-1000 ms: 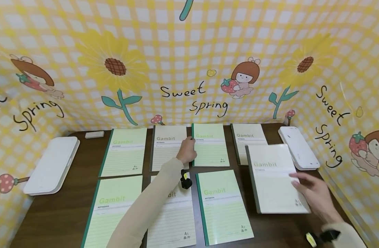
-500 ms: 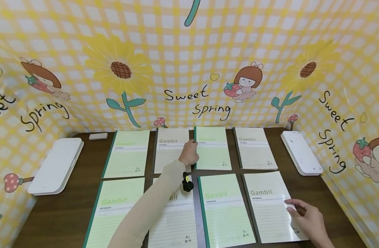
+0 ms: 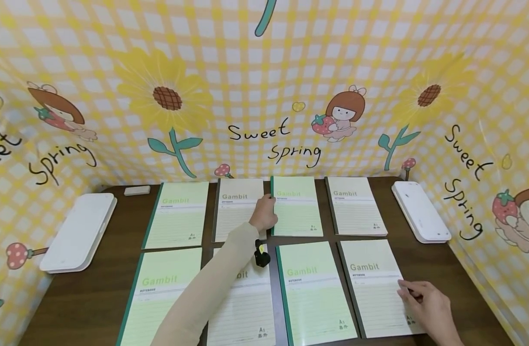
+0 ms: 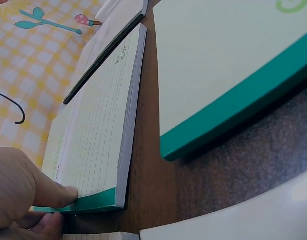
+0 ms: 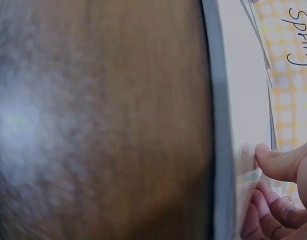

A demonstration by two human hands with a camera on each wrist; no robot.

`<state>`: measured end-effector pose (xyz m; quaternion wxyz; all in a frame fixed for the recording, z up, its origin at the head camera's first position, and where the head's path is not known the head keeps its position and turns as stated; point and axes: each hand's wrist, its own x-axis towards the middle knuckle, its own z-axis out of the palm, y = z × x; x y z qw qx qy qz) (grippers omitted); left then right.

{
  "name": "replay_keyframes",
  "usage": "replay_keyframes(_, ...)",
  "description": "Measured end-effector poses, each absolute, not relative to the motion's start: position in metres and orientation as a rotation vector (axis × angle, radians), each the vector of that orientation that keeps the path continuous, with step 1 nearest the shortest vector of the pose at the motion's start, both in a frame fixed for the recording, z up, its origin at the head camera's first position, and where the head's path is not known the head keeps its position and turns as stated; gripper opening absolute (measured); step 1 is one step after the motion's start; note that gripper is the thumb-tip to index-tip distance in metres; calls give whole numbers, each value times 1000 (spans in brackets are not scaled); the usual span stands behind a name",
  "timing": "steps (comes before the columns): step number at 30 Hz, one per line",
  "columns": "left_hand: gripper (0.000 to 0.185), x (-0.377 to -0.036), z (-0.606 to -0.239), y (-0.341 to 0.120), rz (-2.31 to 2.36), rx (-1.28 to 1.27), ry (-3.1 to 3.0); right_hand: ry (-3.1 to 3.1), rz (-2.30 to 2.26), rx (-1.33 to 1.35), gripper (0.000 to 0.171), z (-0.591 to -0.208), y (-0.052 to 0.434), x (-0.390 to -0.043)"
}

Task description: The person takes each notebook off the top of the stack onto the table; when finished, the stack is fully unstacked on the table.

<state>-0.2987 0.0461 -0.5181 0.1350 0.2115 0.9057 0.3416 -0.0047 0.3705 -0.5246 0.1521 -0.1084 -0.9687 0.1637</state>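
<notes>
In the head view, my left hand (image 3: 263,214) is at the spine of a pale green notebook (image 3: 296,216), third from the left in the back row. The left wrist view shows its thumb (image 4: 61,196) over the green spine, with the other fingers curled at the edge below. My right hand (image 3: 430,307) holds the right edge of a dark-spined cream notebook (image 3: 374,293) at the front row's right end. Its thumb (image 5: 276,164) lies on the cover side in the right wrist view, fingertips at the edge. This notebook lies flat or close over the table.
Other Gambit notebooks fill the two rows, including a green one (image 3: 316,298) beside the right hand's notebook. White flat cases lie at the left (image 3: 78,233) and right (image 3: 421,211). A small white block (image 3: 137,190) sits at the back left. Checked cloth (image 3: 264,72) walls the brown table (image 3: 74,307).
The right hand has brought the cream notebook down and nearer, from overlapping the back right notebook to the front row's right end. The left hand keeps its place at the green notebook.
</notes>
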Motion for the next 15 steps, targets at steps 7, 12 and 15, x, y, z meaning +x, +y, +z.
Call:
replay_keyframes(7, 52, -299, -522, 44, 1093, 614, 2599, -2574, 487, -76, 23, -502, 383, -27)
replay_keyframes(12, 58, -298, -503, 42, 1233, 762, 2648, -2393, 446, 20, 21, -437, 383, -74)
replay_keyframes(15, 68, -295, -473, 30, 1171, 860, 2735, -2327, 427, 124, 35, -399, 372, -107)
